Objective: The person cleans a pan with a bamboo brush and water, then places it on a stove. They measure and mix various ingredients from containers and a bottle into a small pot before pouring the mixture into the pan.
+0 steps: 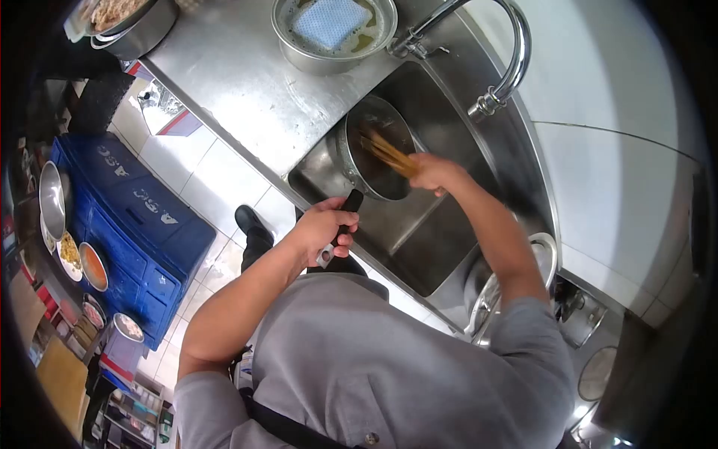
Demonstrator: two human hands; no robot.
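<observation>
My left hand (329,233) is wrapped round the black handle of a deep metal pan (385,178). The handle's metal hanging end sticks out below my fingers. Inside the left basin of the sink (389,224), the pan sits tilted, with brownish liquid or residue in it. My right hand (435,173) grips a bamboo brush (390,154), its bristles down in the pan and slightly smeared by motion. Hidden under my fingers is part of the brush's grip end. Above the sink's back edge curves a chrome faucet (516,67), with no water visibly running from it.
A metal bowl (280,37) of soapy water with a blue cloth or sponge (333,22) stands on the steel counter (224,82). Metal pots (486,299) lie right of the sink. Behind on the left is a blue chest (142,224) with bowls of food.
</observation>
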